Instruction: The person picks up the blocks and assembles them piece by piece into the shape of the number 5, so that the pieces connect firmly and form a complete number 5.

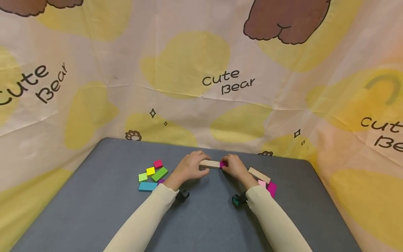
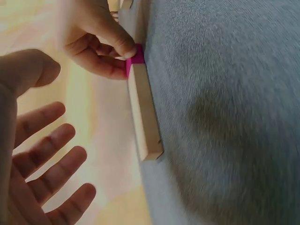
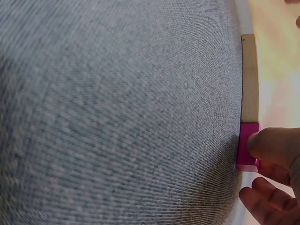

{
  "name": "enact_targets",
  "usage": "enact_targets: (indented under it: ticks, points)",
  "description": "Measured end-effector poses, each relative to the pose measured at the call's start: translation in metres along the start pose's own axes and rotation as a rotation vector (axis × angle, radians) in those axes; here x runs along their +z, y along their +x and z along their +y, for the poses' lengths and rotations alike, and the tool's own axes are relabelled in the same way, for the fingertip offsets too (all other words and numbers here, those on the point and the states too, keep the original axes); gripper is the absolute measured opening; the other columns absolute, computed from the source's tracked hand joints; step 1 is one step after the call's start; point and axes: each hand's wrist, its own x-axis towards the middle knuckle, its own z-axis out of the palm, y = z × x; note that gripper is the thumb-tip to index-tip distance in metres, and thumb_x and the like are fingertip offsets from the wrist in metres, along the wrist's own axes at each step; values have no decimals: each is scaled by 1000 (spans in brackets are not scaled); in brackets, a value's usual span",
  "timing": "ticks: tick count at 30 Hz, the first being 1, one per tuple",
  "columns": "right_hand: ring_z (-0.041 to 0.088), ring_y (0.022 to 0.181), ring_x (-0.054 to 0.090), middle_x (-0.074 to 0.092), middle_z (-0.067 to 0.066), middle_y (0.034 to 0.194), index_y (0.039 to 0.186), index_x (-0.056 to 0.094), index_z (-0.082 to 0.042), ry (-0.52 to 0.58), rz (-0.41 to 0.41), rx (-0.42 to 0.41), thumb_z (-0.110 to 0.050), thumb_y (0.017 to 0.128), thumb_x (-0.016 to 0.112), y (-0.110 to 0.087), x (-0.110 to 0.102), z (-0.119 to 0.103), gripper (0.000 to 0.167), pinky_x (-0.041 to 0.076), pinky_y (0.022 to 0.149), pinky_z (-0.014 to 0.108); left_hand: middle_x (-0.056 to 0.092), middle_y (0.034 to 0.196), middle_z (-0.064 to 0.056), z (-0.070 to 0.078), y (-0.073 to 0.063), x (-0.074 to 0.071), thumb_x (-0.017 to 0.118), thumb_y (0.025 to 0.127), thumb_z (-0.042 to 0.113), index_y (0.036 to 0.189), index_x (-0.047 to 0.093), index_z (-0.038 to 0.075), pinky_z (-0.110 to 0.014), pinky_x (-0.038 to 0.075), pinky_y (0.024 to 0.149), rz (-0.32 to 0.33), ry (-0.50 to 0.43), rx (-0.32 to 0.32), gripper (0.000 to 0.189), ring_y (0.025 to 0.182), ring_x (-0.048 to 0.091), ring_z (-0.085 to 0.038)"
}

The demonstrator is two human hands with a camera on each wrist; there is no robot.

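A long plain wooden block (image 1: 210, 164) lies flat on the grey table, with a short magenta block (image 3: 247, 145) end to end against its right end. My right hand (image 1: 235, 168) pinches the magenta block between thumb and fingers. Over the wooden block's left end, my left hand (image 1: 190, 166) hovers with its fingers spread. In the left wrist view, those fingers (image 2: 51, 166) hold nothing and stand apart from the wood.
Left of the hands lies a group of coloured blocks: red (image 1: 158, 163), yellow (image 1: 150, 171), greens (image 1: 160, 174), blue (image 1: 148, 187) and a partly hidden purple one. Beside the right forearm are another wooden block (image 1: 259, 175), a pink one (image 1: 262, 183) and a magenta one (image 1: 272, 189). Printed cloth (image 1: 189, 119) hangs behind the table.
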Motion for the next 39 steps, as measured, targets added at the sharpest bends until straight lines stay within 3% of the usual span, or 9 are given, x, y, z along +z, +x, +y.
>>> enact_targets:
  ticks: [7, 20, 31, 39]
  points:
    - [27, 91, 57, 66, 13, 100, 103, 72, -4, 0, -4, 11, -8, 83, 71, -1, 1, 1, 21, 49, 80, 42, 64, 112, -5, -3, -16, -15, 66, 84, 33, 118, 67, 14, -34, 48, 72, -10, 17, 23, 39, 85, 55, -15]
    - [27, 90, 56, 65, 14, 100, 103, 72, -3, 7, -7, 7, -7, 82, 71, -2, -2, -1, 21, 49, 80, 43, 63, 107, 1, -13, -52, -38, 69, 82, 31, 113, 68, 17, -34, 52, 83, -17, 75, 11, 34, 95, 59, -14]
    - [27, 90, 56, 66, 12, 100, 101, 73, -5, -11, 12, 3, -8, 81, 73, -2, 1, 1, 20, 49, 78, 42, 66, 104, -7, -32, -86, -43, 69, 80, 26, 109, 69, 9, -37, 52, 81, -26, 39, -18, 34, 92, 62, -22]
    - [26, 88, 56, 66, 11, 99, 100, 73, -7, -13, 34, -2, -8, 81, 73, -2, 4, 3, 19, 49, 76, 42, 65, 102, -2, -42, -105, -40, 69, 76, 26, 104, 70, 12, -32, 52, 77, -50, 79, -77, 31, 89, 61, -16]
